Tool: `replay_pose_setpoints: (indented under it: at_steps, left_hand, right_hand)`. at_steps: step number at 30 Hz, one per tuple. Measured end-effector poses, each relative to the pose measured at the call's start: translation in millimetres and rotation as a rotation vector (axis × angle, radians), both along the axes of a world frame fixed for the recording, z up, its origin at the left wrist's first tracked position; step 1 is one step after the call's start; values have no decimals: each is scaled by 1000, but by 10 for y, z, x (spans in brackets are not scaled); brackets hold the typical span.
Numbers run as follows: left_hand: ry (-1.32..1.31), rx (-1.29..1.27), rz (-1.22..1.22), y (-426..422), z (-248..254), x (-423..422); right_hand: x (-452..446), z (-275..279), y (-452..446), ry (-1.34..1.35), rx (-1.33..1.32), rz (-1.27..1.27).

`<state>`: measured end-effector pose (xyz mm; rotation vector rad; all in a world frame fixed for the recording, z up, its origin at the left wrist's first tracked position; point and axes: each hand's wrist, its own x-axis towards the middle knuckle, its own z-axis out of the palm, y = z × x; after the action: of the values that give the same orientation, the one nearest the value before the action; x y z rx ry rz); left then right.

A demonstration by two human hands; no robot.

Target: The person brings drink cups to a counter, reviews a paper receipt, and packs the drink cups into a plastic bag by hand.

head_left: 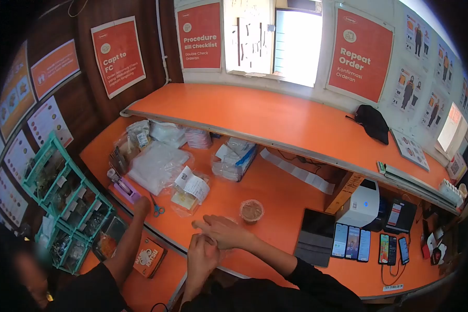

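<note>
Together, the wearer's left hand [201,258] and right hand [224,232] are meeting above the near edge of an orange bench [275,242], the right lying across the left's curled fingers. Those fingers are covering whatever may be between them, and whether either hand is gripping anything cannot be told; what looks like clear plastic [226,253] is showing faintly below the right hand. Just beyond, a clear cup [251,211] with brown contents is standing upright on the bench, its round top facing up and its long axis running vertically, its sides mostly escaping view. To the left, scissors [158,210] are lying with blue handles toward the wearer and blades pointing away, beside a co-worker's hand [142,205]. Farther on, a receipt [194,184] is covering part of a plastic-wrapped packet [182,200], its print blurring beyond reading. At the back, a black cap [372,124] is resting on a raised shelf [255,114], and glare is washing out the window [298,49].
</note>
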<state>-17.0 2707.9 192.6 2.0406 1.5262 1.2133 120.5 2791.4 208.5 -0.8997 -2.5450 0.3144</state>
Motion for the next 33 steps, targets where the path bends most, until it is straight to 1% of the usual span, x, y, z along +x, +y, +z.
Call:
replay_pose_setpoints:
  at_steps: [2, 3, 4, 5, 6, 7, 8, 9, 10, 11, 12, 13, 14, 15, 16, 17, 18, 19, 20, 21, 23, 24, 25, 27, 28, 29, 30, 31, 33]
  left_hand:
    - [-13, 17, 40, 126, -71, -110]
    - [-25, 19, 88, 151, -143, -196]
    - [-137, -2, 15, 214, -240, -298]
    - [-253, -30, -39, 255, -273, -411]
    - [-142, 51, -33, 269, -192, -499]
    - [-29, 128, -35, 294, -125, -587]
    - [-104, 56, -58, 289, -31, -596]
    - [-177, -3, -85, 248, 37, -557]
    - [-172, -17, -46, 194, 3, -516]
    - [-112, -45, 19, 203, -43, -463]
    - [-54, -71, 82, 208, -77, -414]
    - [-53, -69, 116, 188, -97, -363]
    - [15, -86, 165, 161, -120, -315]
    - [82, -109, 213, 125, -153, -290]
    - [14, -136, 283, 98, -209, -300]
    - [11, -145, 308, 103, -350, -397]
    - [67, -101, 364, 127, -536, -535]
    - [125, -50, 420, 141, -633, -663]
    - [73, -93, 468, 119, -608, -761]
    - [71, -100, 494, 74, -591, -826]
    - [191, -103, 564, -44, -540, -954]
    - [301, -56, 638, -113, -544, -995]
    - [302, -57, 675, -166, -577, -1044]
    - [280, -4, 563, -279, -664, -1130]
    - [49, -33, 498, -289, -696, -1090]
    - [-86, 6, 454, -284, -618, -1025]
    - [-218, 47, 407, -282, -544, -955]
    - [-243, 141, 386, -319, -397, -884]
    - [13, 65, 513, -262, -993, -1021]
  right_hand:
    - [90, 68, -37, 41, -166, 164]
    - [146, 43, 36, 81, -196, 269]
    - [177, 9, 109, 127, -248, 389]
    - [222, 115, 97, 198, -246, 390]
    - [275, 212, 112, 264, -247, 391]
    - [291, 179, 144, 292, -224, 363]
    - [287, 128, 153, 320, -191, 328]
    - [255, 47, 129, 321, -224, 365]
    - [199, -25, 130, 354, -203, 312]
    - [107, -55, 151, 384, -170, 259]
    - [8, -1, 79, 387, -176, 293]
    - [-55, 74, -57, 284, -218, 164]
    - [-112, 109, -148, 178, -253, 33]
    - [-183, -12, -146, 175, -257, 63]
    - [-269, -225, -100, 157, -215, 16]
    - [-341, -395, -91, 137, -179, -34]
    - [-400, -472, -102, 129, -196, -12]
    - [-472, -506, -64, 103, -157, -99]
    - [-540, -540, -46, 78, -115, -184]
    - [-605, -592, -66, 73, -120, -158]
    - [-756, -655, -122, 137, 92, -142]
    - [-825, -649, -140, 142, 94, -108]
    - [-858, -654, -166, 171, 62, -94]
    - [-917, -706, -248, 203, 21, -39]
    - [-954, -742, -292, 290, -76, -6]
    - [-1015, -773, -317, 375, -175, 39]
    - [-1082, -699, -344, 393, -163, 134]
    - [-1141, -644, -364, 415, -155, 242]
    - [-1184, -792, -372, 383, -215, 184]
